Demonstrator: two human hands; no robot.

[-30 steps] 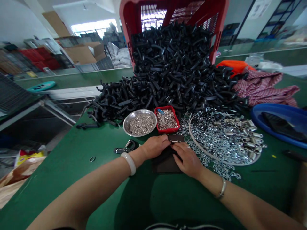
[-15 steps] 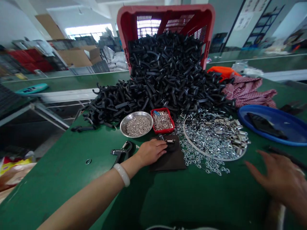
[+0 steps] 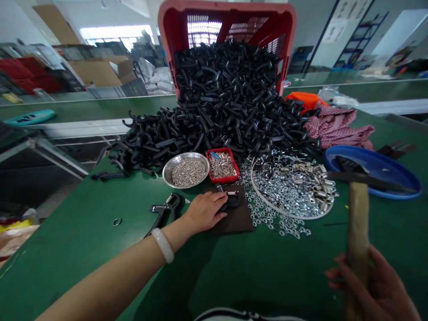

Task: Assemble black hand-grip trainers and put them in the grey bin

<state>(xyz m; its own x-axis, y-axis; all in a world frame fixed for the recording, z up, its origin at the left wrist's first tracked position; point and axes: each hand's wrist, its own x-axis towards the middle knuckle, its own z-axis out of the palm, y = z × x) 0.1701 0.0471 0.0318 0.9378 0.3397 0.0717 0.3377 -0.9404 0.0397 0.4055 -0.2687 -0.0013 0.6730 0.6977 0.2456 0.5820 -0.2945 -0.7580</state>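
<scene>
My left hand [image 3: 204, 211] rests on a dark square pad [image 3: 245, 218], its fingers closed on a black part with a small spring [image 3: 232, 193]. At the lower right, my right hand [image 3: 371, 285] is wrapped round the wooden handle of a hammer [image 3: 358, 223], whose dark head is raised at the top. Beyond the pad stand a red tray of small pins [image 3: 223, 166] and a metal bowl of small metal pieces [image 3: 187, 171]. An assembled black gripper tool [image 3: 167, 208] lies beside my left wrist.
A red crate [image 3: 167, 44] spills a large heap of black parts [image 3: 217, 116]. Rings and springs [image 3: 294, 189] cover a round tray at right. Behind the hammer is a blue tray [image 3: 413, 187]; a checked cloth [image 3: 337, 127] lies beyond. One ring [image 3: 117, 221] lies at left.
My right hand has gone from open and bare to holding the raised hammer. My left hand stays on the pad; the whole view has shifted slightly.
</scene>
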